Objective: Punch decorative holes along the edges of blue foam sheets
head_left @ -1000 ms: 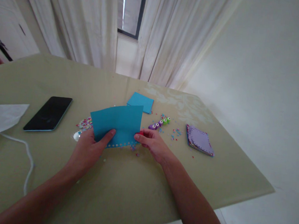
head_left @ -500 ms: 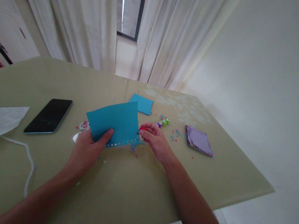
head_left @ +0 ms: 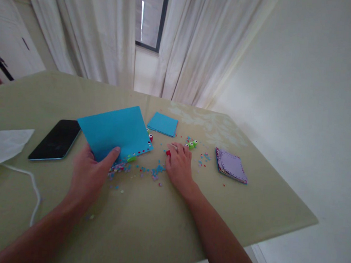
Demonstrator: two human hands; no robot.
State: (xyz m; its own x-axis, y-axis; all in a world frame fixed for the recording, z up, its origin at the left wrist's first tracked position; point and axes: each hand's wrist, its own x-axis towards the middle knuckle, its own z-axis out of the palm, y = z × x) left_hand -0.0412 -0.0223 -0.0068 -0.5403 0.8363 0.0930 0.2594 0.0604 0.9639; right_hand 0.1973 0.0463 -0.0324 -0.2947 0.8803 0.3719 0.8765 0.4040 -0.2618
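My left hand [head_left: 95, 169] pinches a sheet of blue paper [head_left: 115, 128] by its lower left part, thumb in front. A row of small punched holes runs along the sheet's lower right edge. My right hand [head_left: 179, 166] rests low over the table, fingers curled around a small red hole punch [head_left: 168, 153], mostly covered by the fingers. Just beyond it lie green pieces with googly eyes [head_left: 191, 144]. A red piece with an eye [head_left: 150, 137] shows beside the sheet's edge, and a green piece [head_left: 131, 159] lies below the sheet.
Punched paper bits [head_left: 155, 171] are scattered between the hands. Behind lies a stack of blue paper [head_left: 164, 123]; to the right, a stack of purple-topped sheets [head_left: 232, 165]. A phone [head_left: 55, 140], white paper [head_left: 4, 146] and white cable [head_left: 35, 189] lie left.
My left hand has drawn the blue sheet left and away from my right hand, uncovering scattered bits. My right hand has lowered to the table with the red punch.
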